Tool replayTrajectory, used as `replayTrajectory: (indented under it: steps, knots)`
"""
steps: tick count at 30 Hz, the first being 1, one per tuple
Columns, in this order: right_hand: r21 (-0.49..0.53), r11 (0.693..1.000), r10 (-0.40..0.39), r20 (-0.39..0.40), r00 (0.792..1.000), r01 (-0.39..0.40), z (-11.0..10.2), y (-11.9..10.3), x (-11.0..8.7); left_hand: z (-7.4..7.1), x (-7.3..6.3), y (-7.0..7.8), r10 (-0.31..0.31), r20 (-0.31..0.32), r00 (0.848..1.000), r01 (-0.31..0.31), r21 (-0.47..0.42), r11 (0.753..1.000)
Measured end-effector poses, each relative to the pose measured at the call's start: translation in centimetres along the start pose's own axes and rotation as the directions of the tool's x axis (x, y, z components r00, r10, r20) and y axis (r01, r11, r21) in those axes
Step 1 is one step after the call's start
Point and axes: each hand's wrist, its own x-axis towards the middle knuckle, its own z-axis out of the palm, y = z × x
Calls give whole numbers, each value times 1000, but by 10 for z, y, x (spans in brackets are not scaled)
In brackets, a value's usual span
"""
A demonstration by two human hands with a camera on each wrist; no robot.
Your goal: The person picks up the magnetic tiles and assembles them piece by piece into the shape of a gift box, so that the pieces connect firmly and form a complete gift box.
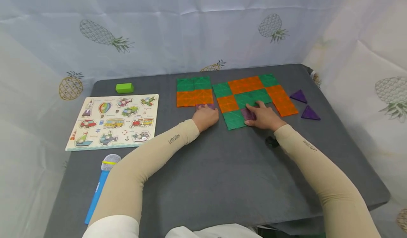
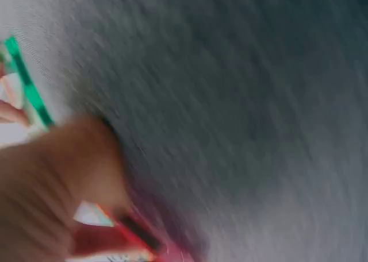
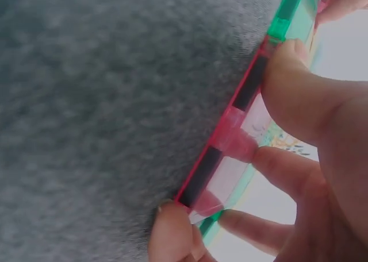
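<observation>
My left hand (image 1: 206, 117) holds a purple magnetic tile (image 1: 211, 106) by its near edge, below a left block of green and orange tiles (image 1: 194, 97). The fingers cover most of it, and the left wrist view is blurred. My right hand (image 1: 266, 118) grips a purple square magnetic tile (image 1: 247, 114) at its edges, beside a green tile (image 1: 234, 120) and under a green strip (image 1: 249, 97). In the right wrist view, the thumb and a finger press opposite ends of this tile's edge (image 3: 227, 130), where dark magnets show.
Two purple triangles (image 1: 310, 113) lie right of the orange strip (image 1: 281, 100). A dark round object (image 1: 271, 141) sits by the right wrist. On the left are a wooden vehicle puzzle (image 1: 106, 123), a green block (image 1: 124, 88) and a blue microphone (image 1: 97, 194). Curtains (image 1: 178, 36) border the table.
</observation>
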Motion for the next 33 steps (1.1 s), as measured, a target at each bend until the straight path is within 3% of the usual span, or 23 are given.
replayTrajectory:
  steps: [3,7,10,13,17,20,24,28,30,33]
  knots:
    - [4,1000,14,5,1000,-14,-3,-3,3,1,-1,-1,24,-75,997,-25,-13,1000]
    - [8,999,36,8,999,-37,-5,-7,9,1,-4,4,43,-189,981,-61,-86,994]
    - [-4,998,56,19,998,-56,-7,-9,15,-1,-12,13,57,-228,972,-92,-147,985]
    - [-19,997,69,35,997,-68,-12,-9,21,-2,-22,26,32,-233,972,-79,-194,978]
    - [-19,997,79,74,994,-78,-19,-6,25,0,-36,40,-15,-200,980,-29,-215,976]
    - [-5,996,87,101,991,-87,-21,-3,25,1,-42,46,-5,-148,989,-25,-203,979]
    - [0,996,89,126,988,-90,-23,0,23,-3,-36,45,34,-66,997,-47,-207,977]
    - [-11,997,81,165,983,-80,-21,-4,19,-8,-25,40,66,31,997,-56,-265,963]
    - [-14,997,71,151,986,-70,-16,-7,12,-7,-26,38,83,56,995,-63,-294,954]
    - [-29,998,53,61,997,-52,-6,-7,-10,-7,-32,36,109,39,993,-86,-378,922]
